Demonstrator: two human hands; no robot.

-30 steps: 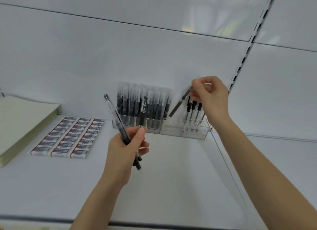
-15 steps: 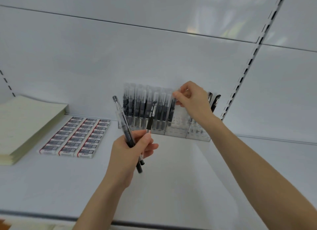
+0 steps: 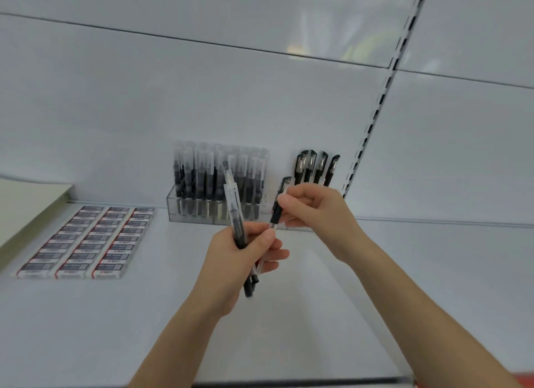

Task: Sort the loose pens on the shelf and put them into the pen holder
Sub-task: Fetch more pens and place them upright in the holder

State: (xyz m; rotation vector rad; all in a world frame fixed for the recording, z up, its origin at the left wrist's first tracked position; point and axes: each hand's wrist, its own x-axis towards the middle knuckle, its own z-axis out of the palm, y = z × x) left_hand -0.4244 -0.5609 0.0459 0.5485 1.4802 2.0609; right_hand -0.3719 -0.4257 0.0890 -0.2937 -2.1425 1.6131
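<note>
**While One Pen Is Shared Between Two Hands**

Where the right hand [image 3: 315, 211] pinches the single pen [image 3: 276, 215] between thumb and forefinger, the grip sits on the upper barrel, just above a dark sleeve. Below that pinch, the pen's clear lower end lies against the fingers of the left hand [image 3: 239, 260]. That hand is wrapped round a bundle of pens [image 3: 231, 194], which rises above the fist and sticks out beneath it.

Beyond both grips stands the pen holder [image 3: 202, 211], its cells behind the left hand packed. A few black-capped pens [image 3: 315, 168] stand above and behind the right-hand pinch.

By its look the pen is light, stiff, smooth plastic, likely to slip or swing if held by one end. Take hold on the dark sleeve or mid-barrel. Keep the left-hand grip firm so the bundle does not fan apart.
</note>
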